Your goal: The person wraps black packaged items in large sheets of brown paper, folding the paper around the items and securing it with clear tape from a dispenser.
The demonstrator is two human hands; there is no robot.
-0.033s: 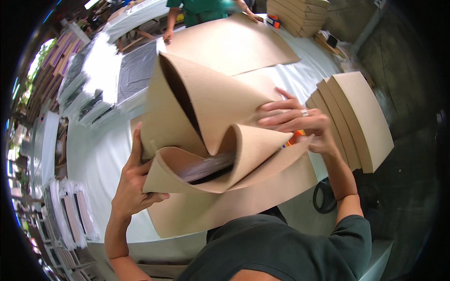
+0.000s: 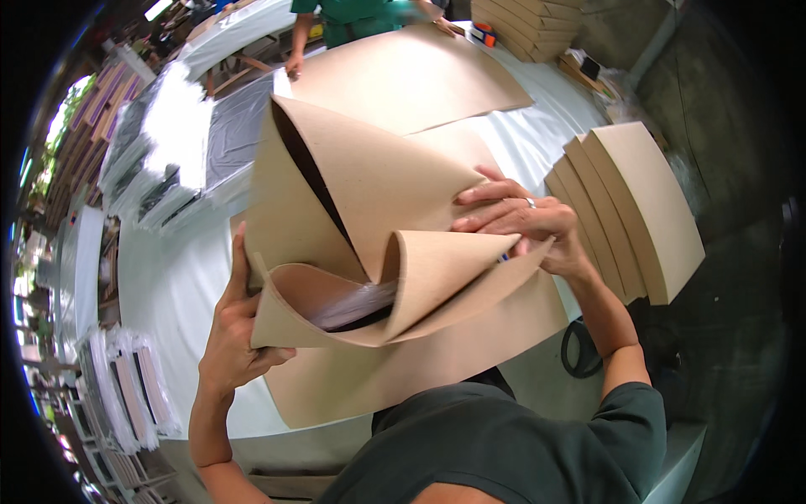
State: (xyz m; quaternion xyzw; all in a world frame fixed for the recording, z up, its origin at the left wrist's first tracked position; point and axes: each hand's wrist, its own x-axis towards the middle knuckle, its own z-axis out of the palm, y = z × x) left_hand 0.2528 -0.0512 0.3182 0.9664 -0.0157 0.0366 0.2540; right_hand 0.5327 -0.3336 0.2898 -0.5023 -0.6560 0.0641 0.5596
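Observation:
Both my hands hold up a brown cardboard sheet (image 2: 378,160) that is bent into folds, with a dark gap between its upper flaps. Inside the lower fold lies something wrapped in clear plastic (image 2: 357,307), mostly hidden by the cardboard. My left hand (image 2: 233,323) grips the left edge, thumb and fingers on either side of it. At the right end, my right hand (image 2: 525,220) closes around the gathered corners, with a ring on one finger. A small blue bit shows beneath these fingers; I cannot make out what it is. Below lies another flat cardboard sheet (image 2: 420,378).
Across the white-covered table (image 2: 168,286), a person in green (image 2: 348,21) touches a large cardboard sheet (image 2: 403,76). Stacked cardboard boxes (image 2: 651,214) stand at the right. Plastic-wrapped panels (image 2: 155,139) lie at the left. An orange tape roll (image 2: 484,34) sits at the far edge.
The folded cardboard has shifted slightly left, and my right hand has moved a little left with it. An orange thing seen beside that hand earlier is now hidden.

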